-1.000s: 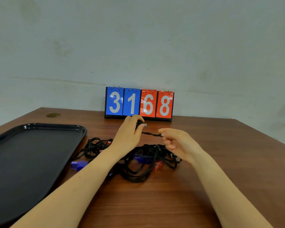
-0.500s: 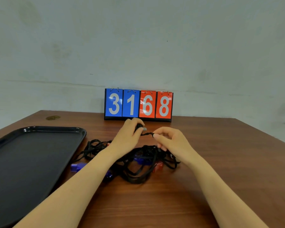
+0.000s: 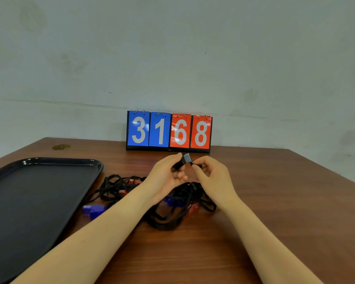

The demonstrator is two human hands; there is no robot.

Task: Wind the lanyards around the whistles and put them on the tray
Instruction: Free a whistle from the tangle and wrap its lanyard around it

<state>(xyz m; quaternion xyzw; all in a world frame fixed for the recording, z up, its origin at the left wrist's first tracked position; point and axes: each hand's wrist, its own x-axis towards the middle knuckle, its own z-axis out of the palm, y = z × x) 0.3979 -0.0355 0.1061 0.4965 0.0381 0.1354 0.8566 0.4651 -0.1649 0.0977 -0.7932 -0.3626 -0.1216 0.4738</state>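
Observation:
My left hand (image 3: 166, 177) grips a dark whistle (image 3: 185, 159) with a grey mouthpiece, held up above the table. Black lanyard is wound around its body. Just to its right, my right hand (image 3: 210, 176) pinches the short free end of that black lanyard (image 3: 196, 165). Below both hands lies a tangled heap of black lanyards (image 3: 173, 214) with blue whistles (image 3: 93, 209) and red whistles (image 3: 193, 209) among them. A black tray (image 3: 39, 193) lies at the left with nothing on it.
A flip scoreboard (image 3: 169, 131) reading 3168 stands at the back of the brown table against the wall. A small round brass-coloured mark (image 3: 61, 147) shows at the table's far left corner.
The stretch of lanyard between my hands has shortened to almost nothing. My right hand has moved left and up, close to the whistle. The whistle's grey mouthpiece now points toward it.

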